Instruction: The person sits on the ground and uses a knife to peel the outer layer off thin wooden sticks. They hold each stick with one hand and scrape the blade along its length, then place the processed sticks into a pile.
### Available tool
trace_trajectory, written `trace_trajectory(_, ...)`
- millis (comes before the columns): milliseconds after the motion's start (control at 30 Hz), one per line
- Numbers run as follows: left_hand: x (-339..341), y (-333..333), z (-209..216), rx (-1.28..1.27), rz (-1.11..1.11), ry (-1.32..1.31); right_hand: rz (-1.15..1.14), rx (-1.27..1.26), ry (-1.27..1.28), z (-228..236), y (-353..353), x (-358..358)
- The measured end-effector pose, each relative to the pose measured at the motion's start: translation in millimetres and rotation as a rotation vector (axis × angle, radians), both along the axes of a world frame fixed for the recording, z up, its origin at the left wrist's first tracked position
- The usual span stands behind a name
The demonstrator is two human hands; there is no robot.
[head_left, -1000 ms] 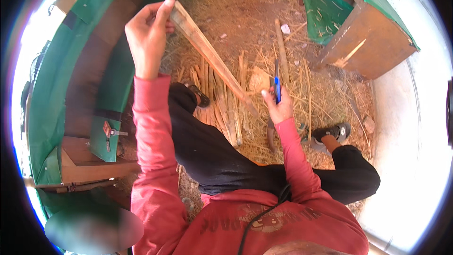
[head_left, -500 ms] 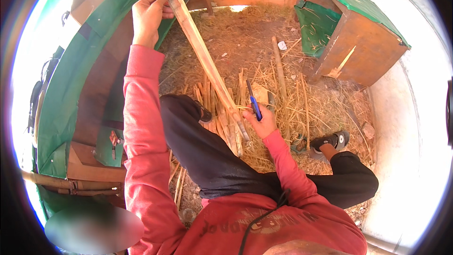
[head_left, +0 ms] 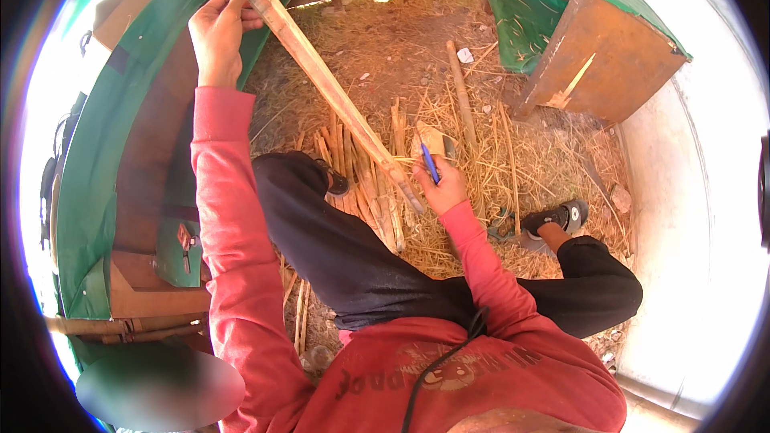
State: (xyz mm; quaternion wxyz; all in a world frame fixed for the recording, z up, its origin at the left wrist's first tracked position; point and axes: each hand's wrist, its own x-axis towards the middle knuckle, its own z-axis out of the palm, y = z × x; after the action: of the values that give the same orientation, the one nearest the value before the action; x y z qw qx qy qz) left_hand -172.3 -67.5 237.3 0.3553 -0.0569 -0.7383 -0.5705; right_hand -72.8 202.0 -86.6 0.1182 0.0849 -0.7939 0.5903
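My left hand (head_left: 222,32), raised at the upper left, pinches the far end of a long split bamboo strip (head_left: 321,80). The strip slants down to the right, its lower end just left of my right hand (head_left: 443,186). A blue-handled knife (head_left: 431,164) is gripped in my right hand, its thin dark blade pointing up and away from me. The right fingers are close to the strip's lower part; whether they touch it I cannot tell. Below the strip, several more split bamboo pieces (head_left: 373,192) lie together beside my left foot.
Shavings and straw (head_left: 489,168) cover the ground. A bamboo pole (head_left: 460,88) lies beyond my right hand. At the upper right stands a brown wooden box (head_left: 601,64) with green sheeting. A green-covered wooden structure (head_left: 132,128) lines the left, and a pale wall (head_left: 674,216) curves along the right.
My left hand and its end of the strip have shifted left in the view. The right hand with the knife has moved slightly left, and the whole scene has shifted a little upward.
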Motion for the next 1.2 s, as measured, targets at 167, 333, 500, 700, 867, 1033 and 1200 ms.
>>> trace_trajectory(167,-2,8,-28,0.049,0.014,-0.003,-0.25,0.182,0.014,3,2,1)
trace_trajectory(333,8,34,-69,0.048,0.021,-0.082,-0.356,0.275,0.046,15,3,5)
trace_trajectory(500,27,64,-156,-0.051,-0.037,-0.17,-0.256,0.142,0.057,14,-5,5)
trace_trajectory(700,59,78,-212,0.06,-0.041,-0.35,-0.051,-0.076,-0.031,16,-17,12)
trace_trajectory(867,106,80,-207,0.046,-0.015,-0.387,0.072,-0.083,-0.142,32,-33,38)
trace_trajectory(1033,162,75,-216,0.001,0.019,-0.331,0.197,-0.156,-0.232,50,-44,83)
trace_trajectory(1200,201,71,-229,-0.208,0.073,-0.238,0.156,0.228,-0.443,-22,-43,92)
